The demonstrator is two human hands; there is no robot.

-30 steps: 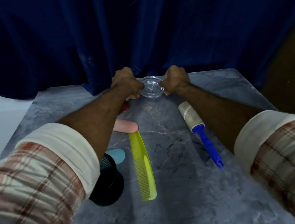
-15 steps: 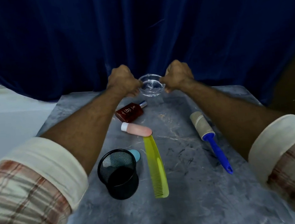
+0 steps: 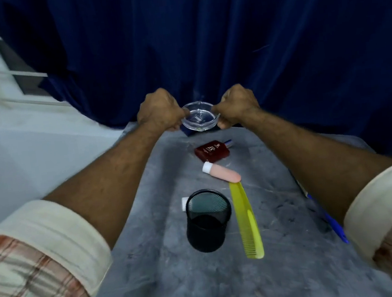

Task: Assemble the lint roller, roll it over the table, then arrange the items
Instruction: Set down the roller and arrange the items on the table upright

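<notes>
Both hands hold a clear glass dish [image 3: 200, 119] at the far end of the grey table [image 3: 231, 279]. My left hand [image 3: 159, 113] grips its left rim and my right hand [image 3: 236, 105] its right rim. The dish looks lifted above the table's far edge. The lint roller's blue handle [image 3: 332, 224] shows at the right, and my right forearm hides its roll. A yellow comb [image 3: 246, 218], a pink tube [image 3: 221, 172] and a dark red bottle [image 3: 212, 150] lie in the middle.
A black mesh cup [image 3: 207, 221] stands upright left of the comb, with a small white-capped item [image 3: 185, 203] partly hidden behind it. A dark blue curtain [image 3: 201, 36] hangs behind the table. A white wall [image 3: 4, 147] is at the left.
Both hands have raised the glass dish off the table and carried it farther away. The view has swung left, and my right forearm now covers the lint roller's roll.
</notes>
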